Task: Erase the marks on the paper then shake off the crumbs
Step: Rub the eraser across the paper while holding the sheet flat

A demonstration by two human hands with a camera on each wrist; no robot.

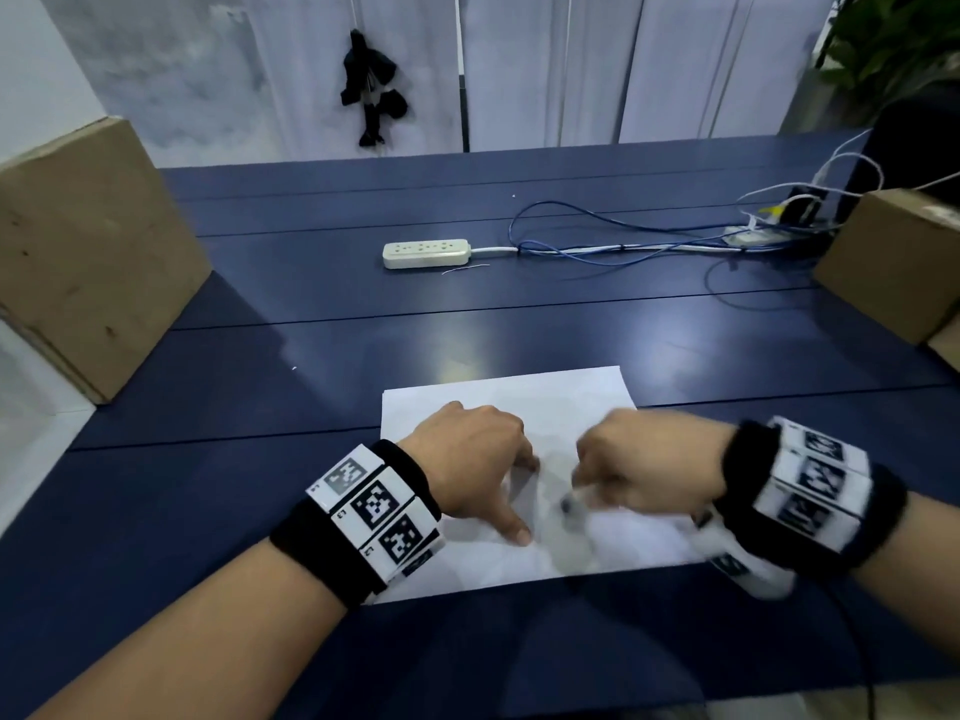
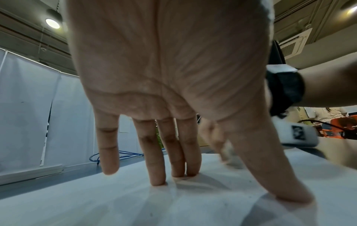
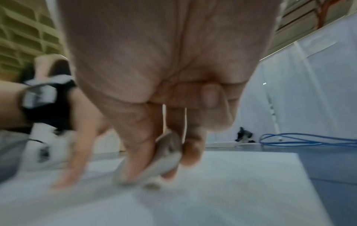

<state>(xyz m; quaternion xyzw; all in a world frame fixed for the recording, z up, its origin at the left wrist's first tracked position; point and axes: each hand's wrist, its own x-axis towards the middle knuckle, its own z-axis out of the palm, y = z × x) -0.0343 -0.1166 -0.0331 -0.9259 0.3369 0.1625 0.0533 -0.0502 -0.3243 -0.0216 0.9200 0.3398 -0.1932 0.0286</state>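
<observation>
A white sheet of paper (image 1: 561,402) lies on the dark blue table (image 1: 260,459) in front of me. My left hand (image 1: 483,475) presses it flat with straight, spread fingers (image 2: 156,171) and thumb. My right hand (image 1: 618,480) pinches a whitish eraser (image 3: 166,159) between thumb and fingers, its lower end on the paper (image 3: 231,191) beside the left thumb. In the head view the eraser (image 1: 569,504) is blurred. A few dark specks lie on the paper (image 2: 135,206) near the left hand.
A white power strip (image 1: 426,253) with blue and white cables (image 1: 623,241) lies further back on the table. Cardboard boxes stand at the left (image 1: 88,252) and right (image 1: 893,262) edges. White curtains hang behind, a plant (image 1: 893,44) at the far right.
</observation>
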